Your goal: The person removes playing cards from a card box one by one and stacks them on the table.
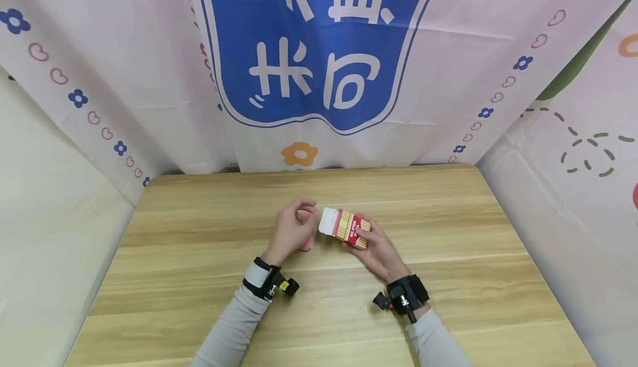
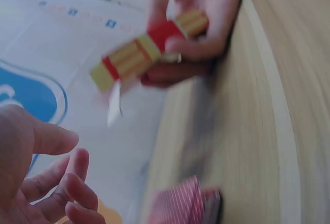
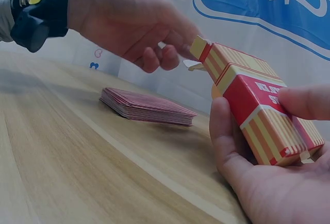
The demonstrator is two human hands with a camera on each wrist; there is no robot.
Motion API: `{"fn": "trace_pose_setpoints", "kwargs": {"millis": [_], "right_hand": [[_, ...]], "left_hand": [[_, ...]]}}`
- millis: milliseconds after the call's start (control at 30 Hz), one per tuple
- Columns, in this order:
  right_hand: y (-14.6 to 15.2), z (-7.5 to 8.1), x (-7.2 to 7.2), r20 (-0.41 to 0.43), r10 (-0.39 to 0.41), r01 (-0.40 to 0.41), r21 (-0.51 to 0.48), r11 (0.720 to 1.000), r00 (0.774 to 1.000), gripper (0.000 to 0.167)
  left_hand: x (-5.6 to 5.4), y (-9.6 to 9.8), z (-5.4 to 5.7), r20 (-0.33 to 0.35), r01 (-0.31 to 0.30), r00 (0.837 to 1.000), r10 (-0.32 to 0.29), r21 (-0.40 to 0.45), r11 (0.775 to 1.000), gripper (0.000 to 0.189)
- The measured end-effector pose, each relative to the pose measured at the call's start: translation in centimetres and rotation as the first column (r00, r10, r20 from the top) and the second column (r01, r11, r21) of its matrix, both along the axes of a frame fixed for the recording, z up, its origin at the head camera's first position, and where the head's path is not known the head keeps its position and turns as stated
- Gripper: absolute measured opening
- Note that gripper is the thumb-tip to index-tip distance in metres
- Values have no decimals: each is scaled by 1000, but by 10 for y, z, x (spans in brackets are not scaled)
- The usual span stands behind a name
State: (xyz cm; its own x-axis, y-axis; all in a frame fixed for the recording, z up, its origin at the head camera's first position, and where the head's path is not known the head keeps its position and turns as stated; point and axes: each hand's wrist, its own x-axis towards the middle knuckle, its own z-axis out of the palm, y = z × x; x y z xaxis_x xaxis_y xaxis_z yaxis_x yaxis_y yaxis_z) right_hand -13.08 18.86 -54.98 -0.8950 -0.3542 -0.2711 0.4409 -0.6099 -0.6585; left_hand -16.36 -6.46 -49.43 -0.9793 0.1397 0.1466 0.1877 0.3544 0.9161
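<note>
My right hand [image 1: 380, 252] grips a small striped red-and-yellow card box [image 1: 351, 227] between thumb and fingers, its white end flap standing out toward the left. On the table lies a stack of playing cards [image 3: 147, 106] with red patterned backs. Above that stack hovers my left hand [image 1: 294, 227], its fingers loosely bent with nothing between them; the right wrist view shows a gap between hand and cards. In the head view the left hand partly covers the stack. The left wrist view has the box blurred and the cards [image 2: 178, 203] at its lower edge.
Both hands work over a wooden table [image 1: 199, 278]. A white cloth [image 1: 164, 107] with a blue printed emblem hangs behind its far edge, and more cloth hangs at both sides. A strapped camera [image 1: 286, 285] sits on the left wrist, another [image 1: 384, 300] on the right.
</note>
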Motion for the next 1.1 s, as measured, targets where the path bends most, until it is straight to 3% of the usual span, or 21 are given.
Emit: {"fn": "trace_pose_setpoints", "kwargs": {"millis": [233,433,533,733,1100], "right_hand": [[0,0,0,-5,4,-4,15,1000,1000,63],[0,0,0,-23,19,-18,7,1000,1000,60],[0,1,1,-31,20,-20,12,1000,999,56],[1,3,2,-46,25,-24,27,999,999,56],[-1,1,2,-44,22,-22,7,1000,999,49]], "left_hand": [[8,15,6,-10,75,997,-76,-52,996,22],[10,21,0,98,129,988,-122,-70,989,27],[10,24,-2,154,140,980,-129,-67,988,29],[10,27,-2,201,145,971,-128,-73,987,29],[10,21,0,194,149,972,-132,-77,986,22]]}}
